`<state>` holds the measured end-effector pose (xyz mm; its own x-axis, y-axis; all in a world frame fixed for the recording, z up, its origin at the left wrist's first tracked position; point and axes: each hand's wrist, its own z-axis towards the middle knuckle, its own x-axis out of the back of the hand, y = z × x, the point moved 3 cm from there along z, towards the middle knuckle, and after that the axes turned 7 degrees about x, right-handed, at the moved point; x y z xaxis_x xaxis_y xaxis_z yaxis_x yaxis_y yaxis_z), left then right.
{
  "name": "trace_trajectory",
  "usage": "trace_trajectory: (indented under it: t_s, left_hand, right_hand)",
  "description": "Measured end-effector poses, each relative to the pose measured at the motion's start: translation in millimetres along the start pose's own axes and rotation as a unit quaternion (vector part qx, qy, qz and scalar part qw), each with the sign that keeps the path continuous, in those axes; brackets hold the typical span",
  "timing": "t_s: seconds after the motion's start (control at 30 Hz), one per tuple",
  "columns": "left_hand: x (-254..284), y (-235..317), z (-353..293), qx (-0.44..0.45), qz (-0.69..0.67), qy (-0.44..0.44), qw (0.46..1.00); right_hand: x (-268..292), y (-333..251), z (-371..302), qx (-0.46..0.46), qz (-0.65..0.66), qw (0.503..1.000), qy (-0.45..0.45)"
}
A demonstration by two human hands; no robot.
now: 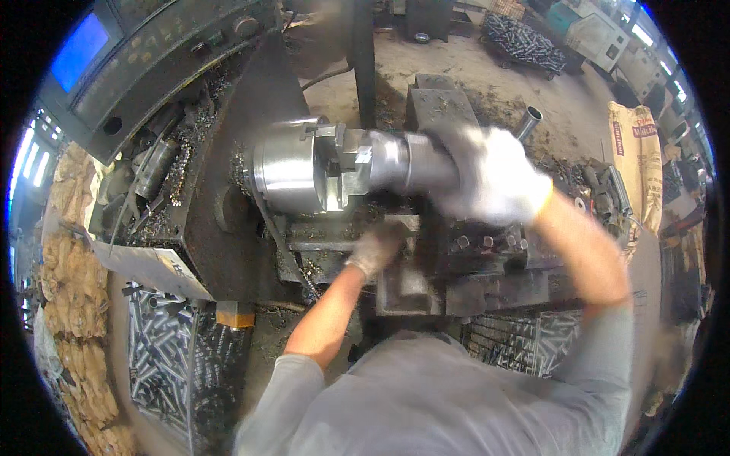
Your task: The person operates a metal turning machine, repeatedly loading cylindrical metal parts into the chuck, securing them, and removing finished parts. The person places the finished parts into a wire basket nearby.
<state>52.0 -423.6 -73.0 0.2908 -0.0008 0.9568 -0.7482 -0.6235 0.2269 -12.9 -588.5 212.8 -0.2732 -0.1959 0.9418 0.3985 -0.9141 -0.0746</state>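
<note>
A shiny metal lathe chuck (287,169) with stepped jaws (344,163) faces right at the centre left. Just right of the jaws, a grey and dark cylindrical part (411,163) lies level, in line with the chuck; whether it touches the jaws I cannot tell. My right hand (498,176), in a white glove, is at the right end of this part, and motion smears its fingers. Below the chuck, my left hand (380,247), in a dirty glove, reaches over the machine bed (407,289); its fingers are blurred against the dark metal.
Metal pieces fill a bin (160,342) at lower left and a basket (525,338) at lower right. A control panel (163,49) overhangs at upper left. An upright tube (528,121) and a paper sack (635,159) stand to the right.
</note>
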Motion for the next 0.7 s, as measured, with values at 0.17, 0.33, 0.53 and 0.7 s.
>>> trace_trajectory:
  t_s: [0.17,0.33,0.53,0.7]
  left_hand:
    - [-15,33,-16,0.006,-0.322,0.154,0.934]
    - [-15,-23,-139,0.259,-0.484,0.271,0.791]
    - [-130,-121,-284,0.434,-0.751,0.398,0.3]
    - [-134,-188,-366,0.374,-0.719,0.488,0.324]
  right_hand:
    - [-74,103,56,0.056,-0.277,0.928,-0.244]
    - [-139,129,59,-0.011,-0.028,0.939,-0.343]
    - [-167,135,60,-0.08,0.182,0.925,-0.324]
    - [-174,163,47,-0.086,0.059,0.85,-0.516]
